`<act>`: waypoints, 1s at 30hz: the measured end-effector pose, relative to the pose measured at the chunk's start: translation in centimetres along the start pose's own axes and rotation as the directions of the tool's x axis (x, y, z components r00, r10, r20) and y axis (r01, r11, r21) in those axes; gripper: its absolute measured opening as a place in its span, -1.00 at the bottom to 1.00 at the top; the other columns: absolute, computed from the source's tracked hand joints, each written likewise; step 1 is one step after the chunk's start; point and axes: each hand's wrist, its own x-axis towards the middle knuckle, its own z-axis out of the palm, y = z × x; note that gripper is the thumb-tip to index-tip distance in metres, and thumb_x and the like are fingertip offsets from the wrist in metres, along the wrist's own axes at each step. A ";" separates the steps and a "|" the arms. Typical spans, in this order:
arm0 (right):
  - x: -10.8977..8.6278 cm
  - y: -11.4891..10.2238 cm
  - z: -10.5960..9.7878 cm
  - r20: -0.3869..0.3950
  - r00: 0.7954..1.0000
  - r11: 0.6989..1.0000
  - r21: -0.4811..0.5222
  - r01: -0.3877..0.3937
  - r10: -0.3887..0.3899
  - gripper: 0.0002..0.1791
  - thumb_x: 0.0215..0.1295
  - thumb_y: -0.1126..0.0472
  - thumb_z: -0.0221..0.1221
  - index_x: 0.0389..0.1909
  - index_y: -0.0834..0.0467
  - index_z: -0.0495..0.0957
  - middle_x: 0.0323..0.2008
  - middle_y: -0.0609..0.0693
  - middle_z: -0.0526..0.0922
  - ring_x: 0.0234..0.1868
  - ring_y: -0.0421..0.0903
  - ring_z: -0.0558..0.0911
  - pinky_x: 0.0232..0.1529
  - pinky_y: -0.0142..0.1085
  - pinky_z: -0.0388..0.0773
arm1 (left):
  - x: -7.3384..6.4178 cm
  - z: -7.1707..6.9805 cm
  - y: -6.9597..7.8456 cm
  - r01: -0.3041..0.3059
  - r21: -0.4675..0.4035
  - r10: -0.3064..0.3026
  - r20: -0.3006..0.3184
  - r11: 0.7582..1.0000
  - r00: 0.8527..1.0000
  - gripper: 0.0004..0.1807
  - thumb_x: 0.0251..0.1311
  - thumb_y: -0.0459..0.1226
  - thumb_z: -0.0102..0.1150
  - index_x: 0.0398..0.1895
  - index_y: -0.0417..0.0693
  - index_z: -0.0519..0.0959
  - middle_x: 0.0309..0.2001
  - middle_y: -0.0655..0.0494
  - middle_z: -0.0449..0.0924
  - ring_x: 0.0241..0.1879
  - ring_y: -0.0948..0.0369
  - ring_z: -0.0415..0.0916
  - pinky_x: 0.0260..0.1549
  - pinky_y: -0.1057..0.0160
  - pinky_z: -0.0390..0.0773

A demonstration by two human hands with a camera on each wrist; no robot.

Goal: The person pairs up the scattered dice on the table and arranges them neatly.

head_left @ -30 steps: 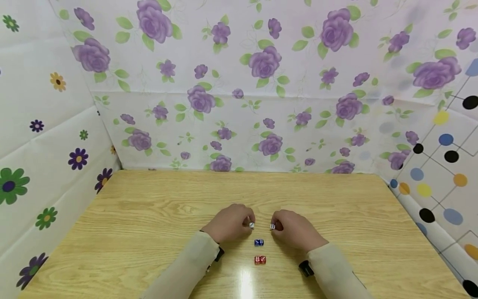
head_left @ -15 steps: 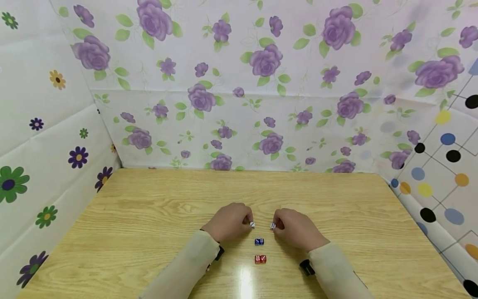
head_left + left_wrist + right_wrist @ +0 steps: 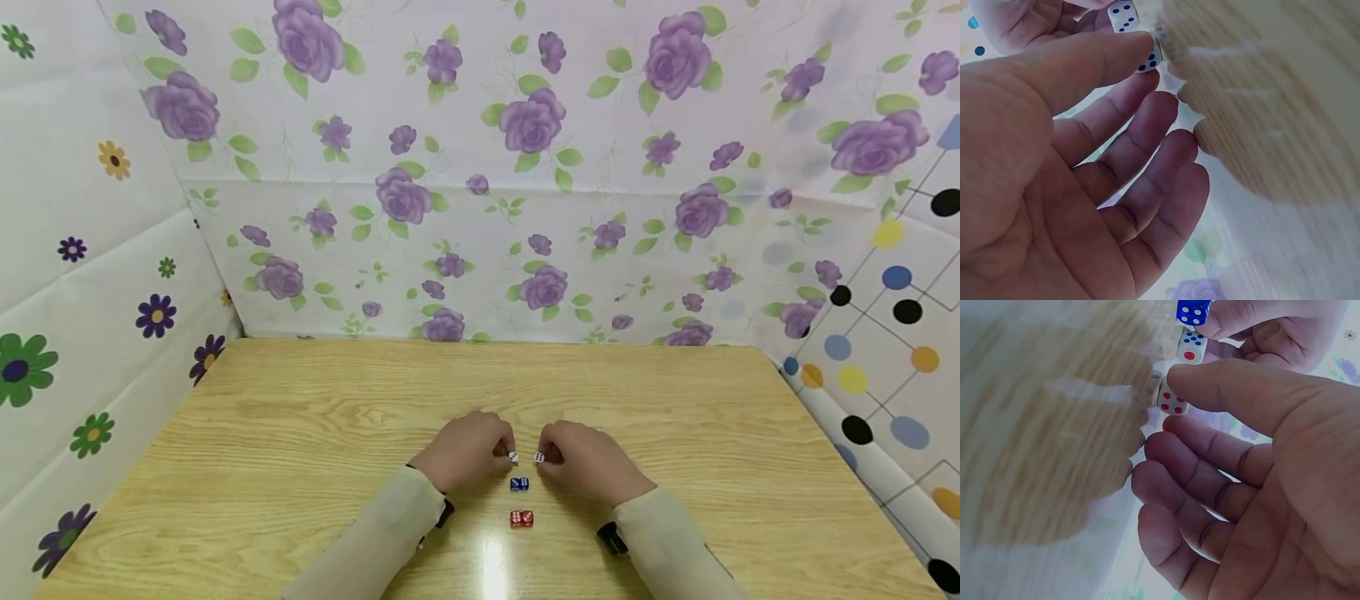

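My left hand pinches a white die between thumb and index finger, low over the table. Facing it, my right hand pinches a second white die. A narrow gap separates the two in the head view. In the left wrist view, the thumb partly covers the left die. Red pips show on the right die in the right wrist view. Just nearer the body, a pair of blue dice sits side by side, with a pair of red dice in front of it.
The wood-grain table stretches out on both sides and behind the hands. A flowered cloth wall rises at its back edge, with patterned cloth along the left and right sides. Dark bands circle the wrists.
Both hands have moved toward each other, bringing the white dice closer together and slightly nearer the blue pair. The blue and red dice have stayed in place.
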 end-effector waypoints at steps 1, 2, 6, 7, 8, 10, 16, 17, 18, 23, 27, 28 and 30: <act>0.0 0.0 0.0 0.000 1.000 1.000 -0.003 -0.004 0.004 -0.84 0.14 0.05 0.31 -0.47 -0.08 0.50 -0.55 -0.27 0.41 -0.54 -0.29 0.37 -0.49 -0.36 0.34 | 0.0 0.0 0.0 0.006 -0.006 -0.006 -0.002 1.000 1.000 -0.90 0.11 -0.13 0.31 -0.36 0.10 0.64 -0.37 0.32 0.55 -0.36 0.39 0.43 -0.26 0.36 0.49; 0.0 0.0 0.0 -0.001 1.000 1.000 -0.005 -0.006 0.006 -0.84 0.14 0.05 0.31 -0.48 -0.07 0.50 -0.55 -0.27 0.42 -0.54 -0.29 0.37 -0.49 -0.35 0.34 | -0.1 0.0 0.0 0.013 -0.011 -0.013 -0.002 1.000 1.000 -0.90 0.12 -0.13 0.31 -0.35 0.10 0.64 -0.36 0.32 0.55 -0.35 0.39 0.43 -0.25 0.35 0.49; -0.1 -0.1 0.1 -0.001 1.000 1.000 -0.017 -0.013 0.013 -0.83 0.15 0.06 0.30 -0.48 -0.07 0.49 -0.55 -0.26 0.41 -0.55 -0.29 0.37 -0.50 -0.36 0.34 | -0.2 -0.1 -0.1 0.033 -0.032 -0.033 0.001 0.999 0.999 -0.90 0.12 -0.11 0.29 -0.37 0.12 0.64 -0.36 0.33 0.56 -0.35 0.39 0.44 -0.28 0.34 0.50; -0.1 -0.1 0.1 -0.002 1.000 1.000 -0.019 -0.011 0.011 -0.83 0.15 0.06 0.30 -0.48 -0.08 0.49 -0.55 -0.27 0.41 -0.55 -0.29 0.37 -0.50 -0.36 0.34 | -0.1 -0.1 -0.1 0.034 -0.030 -0.034 0.002 0.999 0.999 -0.91 0.12 -0.11 0.29 -0.38 0.13 0.64 -0.37 0.34 0.55 -0.35 0.39 0.44 -0.28 0.34 0.49; -0.1 -0.1 0.1 -0.003 1.000 1.000 -0.020 -0.009 0.009 -0.84 0.15 0.07 0.30 -0.49 -0.08 0.49 -0.55 -0.27 0.41 -0.55 -0.29 0.37 -0.50 -0.36 0.34 | -0.1 -0.2 -0.1 0.034 -0.026 -0.034 0.003 0.999 0.999 -0.92 0.13 -0.10 0.28 -0.39 0.14 0.64 -0.38 0.36 0.55 -0.36 0.39 0.43 -0.29 0.34 0.49; -0.1 -0.2 0.1 -0.006 1.000 1.000 -0.022 -0.005 0.005 -0.84 0.15 0.08 0.30 -0.49 -0.09 0.48 -0.55 -0.28 0.41 -0.55 -0.29 0.37 -0.50 -0.37 0.34 | -0.1 -0.2 0.0 0.032 -0.016 -0.032 0.003 0.999 0.999 -0.92 0.13 -0.10 0.28 -0.42 0.17 0.64 -0.41 0.39 0.53 -0.37 0.40 0.43 -0.28 0.33 0.49; 0.0 -0.3 0.2 -0.022 1.000 0.999 -0.044 0.020 -0.021 -0.87 0.15 0.11 0.28 -0.47 -0.10 0.50 -0.55 -0.28 0.39 -0.53 -0.30 0.36 -0.48 -0.38 0.33 | 0.0 -0.3 0.2 0.023 -0.001 -0.023 -0.003 1.000 1.000 -0.92 0.14 -0.11 0.28 -0.45 0.17 0.64 -0.43 0.41 0.53 -0.39 0.41 0.43 -0.22 0.31 0.50; 0.0 -0.3 0.2 -0.025 0.999 0.999 -0.048 0.024 -0.025 -0.88 0.15 0.11 0.27 -0.47 -0.10 0.50 -0.55 -0.28 0.39 -0.53 -0.30 0.36 -0.48 -0.38 0.33 | 0.0 -0.3 0.2 0.020 0.000 -0.020 -0.005 1.000 1.000 -0.92 0.13 -0.11 0.27 -0.45 0.17 0.65 -0.44 0.40 0.53 -0.40 0.41 0.43 -0.23 0.31 0.50; 0.0 -0.4 0.2 -0.029 0.999 0.999 -0.048 0.027 -0.028 -0.88 0.15 0.12 0.27 -0.46 -0.10 0.51 -0.55 -0.28 0.39 -0.52 -0.30 0.36 -0.47 -0.38 0.34 | 0.0 -0.3 0.2 0.017 -0.001 -0.017 -0.005 1.000 1.000 -0.92 0.13 -0.12 0.27 -0.46 0.16 0.65 -0.44 0.40 0.53 -0.41 0.41 0.43 -0.27 0.32 0.50; 0.1 -0.4 0.2 -0.035 0.999 0.999 -0.042 0.035 -0.036 -0.89 0.15 0.13 0.28 -0.45 -0.09 0.52 -0.53 -0.27 0.41 -0.52 -0.29 0.37 -0.46 -0.38 0.35 | 0.2 -0.3 0.3 0.006 -0.005 -0.006 -0.006 1.000 1.000 -0.93 0.12 -0.14 0.27 -0.48 0.17 0.64 -0.46 0.40 0.54 -0.46 0.42 0.41 -0.36 0.37 0.48; 0.2 -0.5 0.4 -0.032 0.999 0.998 -0.042 0.038 -0.040 -0.89 0.16 0.12 0.28 -0.44 -0.08 0.52 -0.52 -0.27 0.43 -0.52 -0.29 0.37 -0.46 -0.38 0.35 | 0.2 -0.2 0.4 0.010 -0.003 -0.010 -0.011 1.000 1.000 -0.92 0.12 -0.13 0.28 -0.47 0.16 0.64 -0.45 0.39 0.54 -0.46 0.42 0.41 -0.38 0.37 0.47; 0.2 -0.5 0.4 -0.034 0.999 0.998 -0.044 0.039 -0.041 -0.90 0.17 0.11 0.27 -0.44 -0.09 0.52 -0.52 -0.27 0.43 -0.52 -0.30 0.37 -0.46 -0.39 0.35 | 0.1 -0.2 0.4 0.016 -0.004 -0.016 -0.012 1.000 1.000 -0.92 0.13 -0.13 0.28 -0.47 0.15 0.64 -0.45 0.39 0.53 -0.46 0.42 0.41 -0.38 0.36 0.48; 0.2 -0.5 0.5 -0.040 0.998 0.998 -0.043 0.040 -0.041 -0.90 0.17 0.11 0.27 -0.44 -0.09 0.52 -0.51 -0.28 0.43 -0.52 -0.30 0.37 -0.46 -0.39 0.35 | 0.0 -0.2 0.4 0.027 -0.007 -0.028 -0.018 1.000 0.999 -0.92 0.13 -0.13 0.28 -0.47 0.15 0.63 -0.45 0.39 0.53 -0.45 0.41 0.41 -0.38 0.35 0.47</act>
